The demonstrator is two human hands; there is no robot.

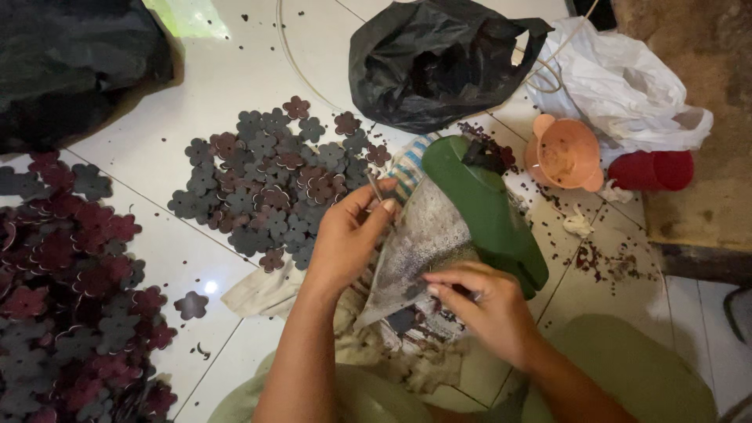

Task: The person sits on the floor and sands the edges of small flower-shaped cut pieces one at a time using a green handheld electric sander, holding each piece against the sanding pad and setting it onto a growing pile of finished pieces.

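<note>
Head view: a grey speckled sheet (419, 251) slants between both hands. The left hand (348, 239) pinches its upper corner with a thin stick; the right hand (486, 305), closed on something small, presses its lower edge, equally near.

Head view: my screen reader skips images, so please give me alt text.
Two bare hands work over a worn grey sheet on a white tiled floor: the left hand pinches a thin stick, the right hand presses the sheet. Dark flower-shaped cutouts lie beyond.
</note>
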